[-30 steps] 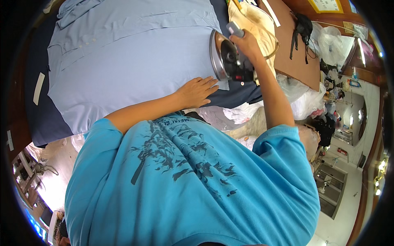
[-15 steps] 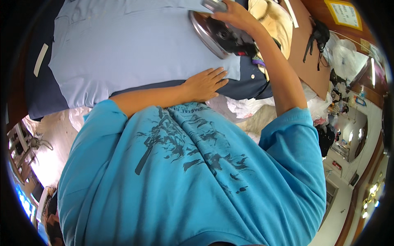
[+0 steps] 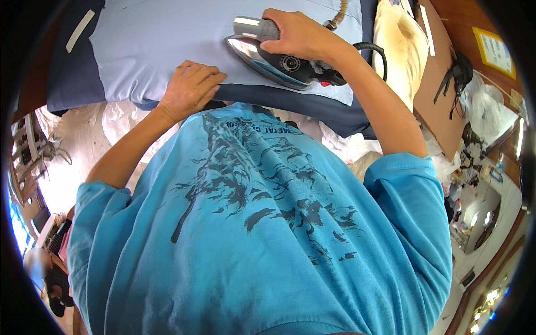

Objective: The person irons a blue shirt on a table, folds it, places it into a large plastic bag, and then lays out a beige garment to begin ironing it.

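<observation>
Light blue cloth (image 3: 156, 39), which looks like a garment, lies spread over a dark navy covered board (image 3: 66, 78). My right hand (image 3: 293, 34) is wrapped round the grey handle of an iron (image 3: 279, 70), whose soleplate rests on the cloth near its right end. To the left of the iron, my left hand (image 3: 192, 86) is at the cloth's near edge with bent fingers closed on the fabric. Its fingertips are partly hidden. A black cord (image 3: 382, 56) and a brown hose (image 3: 338, 15) run behind my right wrist.
A stained cream pad (image 3: 399, 44) lies right of the cloth, beside a brown board (image 3: 441, 95). Clear plastic bags (image 3: 346, 148) hang below the near edge. A black strap bundle (image 3: 460, 70) is at far right. A pale strip (image 3: 80, 30) lies on the left.
The iron and my right hand have come nearer and slightly left. My left hand has moved left from near the iron, its flat, spread fingers now bent. The view has shifted.
</observation>
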A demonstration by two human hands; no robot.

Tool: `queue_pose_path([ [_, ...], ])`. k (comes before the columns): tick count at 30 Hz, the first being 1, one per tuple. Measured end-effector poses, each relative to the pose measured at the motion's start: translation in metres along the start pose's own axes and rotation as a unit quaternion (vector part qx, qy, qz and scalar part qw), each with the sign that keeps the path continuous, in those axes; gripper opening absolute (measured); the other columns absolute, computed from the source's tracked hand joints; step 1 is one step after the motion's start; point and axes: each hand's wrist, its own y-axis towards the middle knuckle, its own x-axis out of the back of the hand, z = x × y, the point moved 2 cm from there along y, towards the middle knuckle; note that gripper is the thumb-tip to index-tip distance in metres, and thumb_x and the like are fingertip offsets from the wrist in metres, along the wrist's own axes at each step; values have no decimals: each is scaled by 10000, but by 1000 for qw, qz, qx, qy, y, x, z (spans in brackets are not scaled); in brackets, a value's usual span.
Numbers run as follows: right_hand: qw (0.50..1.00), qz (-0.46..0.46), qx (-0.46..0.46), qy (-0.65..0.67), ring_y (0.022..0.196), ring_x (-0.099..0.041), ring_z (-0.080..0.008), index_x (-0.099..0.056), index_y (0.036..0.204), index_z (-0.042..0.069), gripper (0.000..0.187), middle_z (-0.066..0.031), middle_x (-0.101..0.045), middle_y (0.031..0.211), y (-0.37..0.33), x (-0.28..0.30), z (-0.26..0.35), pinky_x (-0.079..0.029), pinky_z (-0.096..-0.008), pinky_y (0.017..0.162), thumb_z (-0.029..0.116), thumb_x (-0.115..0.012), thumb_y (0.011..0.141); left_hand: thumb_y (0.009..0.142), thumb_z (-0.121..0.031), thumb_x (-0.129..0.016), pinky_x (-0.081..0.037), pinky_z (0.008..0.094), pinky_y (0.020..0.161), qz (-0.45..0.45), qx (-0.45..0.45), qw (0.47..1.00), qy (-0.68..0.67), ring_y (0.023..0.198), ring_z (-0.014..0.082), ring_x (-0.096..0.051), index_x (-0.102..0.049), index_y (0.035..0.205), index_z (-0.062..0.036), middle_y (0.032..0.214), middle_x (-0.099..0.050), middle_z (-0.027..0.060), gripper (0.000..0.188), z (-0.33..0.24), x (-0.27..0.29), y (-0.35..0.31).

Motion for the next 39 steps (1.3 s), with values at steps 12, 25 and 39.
queue_pose_path([
  [12,1000,-14,0,4,813,-618,-325,-556,991,-13,420,-225,-628,839,54,48,-13,-469,-369,713,277,-639,698,947,-397,-358,-214,412,1090,219,-67,972,42,1362,160,-199,-324,1389,-171,1473,-248,-40,498,-22,-47,27],
  [25,990,139,-14,14,799,-617,-347,-498,1079,44,450,-214,-629,872,-10,-7,37,-484,-376,730,276,-643,722,820,-248,-592,-265,444,1006,31,163,982,89,1164,175,-458,-555,1145,-156,1212,-520,-19,340,28,15,-59],
  [39,996,89,5,16,782,-620,-363,-529,1021,58,408,-186,-637,821,46,-43,109,-482,-452,688,347,-617,747,743,-131,-667,-278,424,974,-51,183,976,106,980,142,-539,-621,861,-130,953,-577,-29,127,39,34,-89],
])
